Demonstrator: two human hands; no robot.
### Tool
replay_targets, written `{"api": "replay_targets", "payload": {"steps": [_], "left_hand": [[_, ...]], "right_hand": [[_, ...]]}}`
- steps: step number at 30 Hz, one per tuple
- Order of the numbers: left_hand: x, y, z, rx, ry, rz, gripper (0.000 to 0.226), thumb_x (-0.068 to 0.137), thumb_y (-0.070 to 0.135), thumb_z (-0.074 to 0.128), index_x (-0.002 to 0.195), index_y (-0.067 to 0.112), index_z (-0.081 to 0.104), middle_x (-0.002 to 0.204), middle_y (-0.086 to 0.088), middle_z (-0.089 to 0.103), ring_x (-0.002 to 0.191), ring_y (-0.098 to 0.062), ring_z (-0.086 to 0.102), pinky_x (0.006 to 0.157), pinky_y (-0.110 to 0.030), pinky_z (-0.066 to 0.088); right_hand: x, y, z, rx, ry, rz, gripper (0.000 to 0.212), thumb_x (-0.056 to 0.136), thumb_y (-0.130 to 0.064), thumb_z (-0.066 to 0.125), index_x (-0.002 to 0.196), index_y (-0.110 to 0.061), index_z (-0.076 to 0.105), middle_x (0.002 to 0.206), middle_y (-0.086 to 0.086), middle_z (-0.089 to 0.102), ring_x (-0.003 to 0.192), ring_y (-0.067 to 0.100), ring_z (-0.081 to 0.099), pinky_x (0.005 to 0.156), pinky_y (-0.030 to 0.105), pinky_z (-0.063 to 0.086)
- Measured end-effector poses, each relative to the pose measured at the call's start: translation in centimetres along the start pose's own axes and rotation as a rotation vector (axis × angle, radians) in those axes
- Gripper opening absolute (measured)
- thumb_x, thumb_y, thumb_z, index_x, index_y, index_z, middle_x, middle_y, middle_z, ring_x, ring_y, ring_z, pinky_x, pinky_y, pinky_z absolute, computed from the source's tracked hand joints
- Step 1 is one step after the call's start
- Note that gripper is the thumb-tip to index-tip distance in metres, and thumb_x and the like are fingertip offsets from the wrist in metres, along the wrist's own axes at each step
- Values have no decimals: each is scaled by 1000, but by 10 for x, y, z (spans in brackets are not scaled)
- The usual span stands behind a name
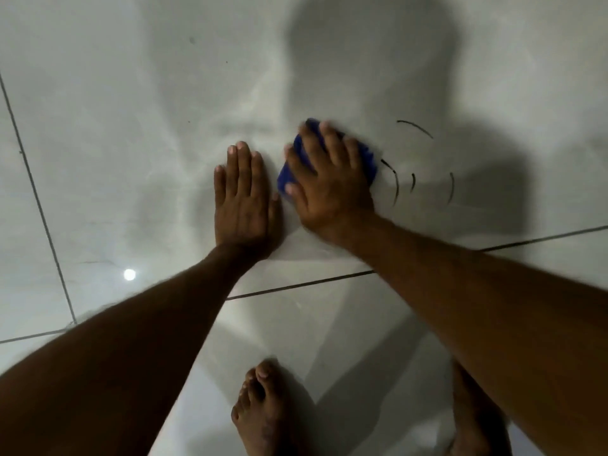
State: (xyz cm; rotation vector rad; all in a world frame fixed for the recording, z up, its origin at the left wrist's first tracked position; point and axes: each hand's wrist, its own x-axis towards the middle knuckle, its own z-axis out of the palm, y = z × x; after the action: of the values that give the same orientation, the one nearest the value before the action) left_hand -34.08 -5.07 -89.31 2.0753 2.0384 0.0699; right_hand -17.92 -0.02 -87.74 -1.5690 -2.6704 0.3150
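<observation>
My right hand (325, 182) presses a blue cloth (367, 158) flat against the glossy white floor tile (131, 126), fingers spread and straight over it. Most of the cloth is hidden under the hand. Just right of the cloth are several curved black marks (414, 126) on the tile. My left hand (245, 202) lies flat on the same tile right beside the cloth, fingers straight and together, holding nothing.
Dark grout lines (329, 281) cross below the hands and run along the left. My bare left foot (263, 409) stands at the bottom centre, the right foot (477, 419) partly hidden under my right forearm. A lamp reflection (129, 274) glints at left.
</observation>
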Motion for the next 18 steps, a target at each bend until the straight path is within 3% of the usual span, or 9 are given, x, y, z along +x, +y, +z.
{"api": "replay_targets", "payload": {"steps": [4,7,8,11,13,15,18], "left_hand": [[-1,5,-9,-21,-45,-8,71,96,36,26,152,-7,18,161,-30,15,151,-41,9,123,-52,5],[0,7,-9,-6,-44,-23,71,95,34,27,153,-5,15,163,-28,12,152,-40,6,123,-53,6],[1,7,-7,-5,-34,-26,71,95,33,29,154,-4,15,163,-27,13,152,-39,6,124,-52,5],[0,2,-1,-10,-28,-25,72,94,34,30,154,-1,12,163,-25,12,153,-36,5,124,-45,-2],[0,-2,1,-10,-22,-14,72,95,35,28,155,-1,12,164,-25,12,153,-35,4,124,-45,-1],[1,-1,0,-27,-17,-7,72,94,35,28,154,-3,16,163,-26,14,153,-36,7,124,-48,4],[0,4,-8,-50,-28,-17,73,92,35,27,153,-5,19,162,-27,15,152,-38,8,123,-53,9]], "right_hand": [[-95,34,-8,26,-132,-380,57,95,-45,43,147,-22,37,161,9,27,148,36,19,119,53,19],[-80,78,-15,-60,-183,-517,56,96,-47,41,148,-25,36,161,8,26,147,36,22,117,53,22],[-54,79,-14,-73,-123,-425,55,96,-47,42,146,-24,40,159,10,31,145,38,28,115,53,25],[46,50,-9,9,56,119,54,93,-48,45,141,-24,48,156,11,38,142,39,33,111,53,27],[77,24,-14,41,77,243,56,92,-49,43,142,-23,47,157,10,36,144,38,30,113,53,24],[49,17,-8,25,54,128,57,93,-47,42,143,-20,44,157,13,35,143,40,29,113,54,24],[-49,29,-12,-18,-109,-327,57,95,-45,40,146,-19,38,159,14,30,145,42,25,116,56,21]]}}
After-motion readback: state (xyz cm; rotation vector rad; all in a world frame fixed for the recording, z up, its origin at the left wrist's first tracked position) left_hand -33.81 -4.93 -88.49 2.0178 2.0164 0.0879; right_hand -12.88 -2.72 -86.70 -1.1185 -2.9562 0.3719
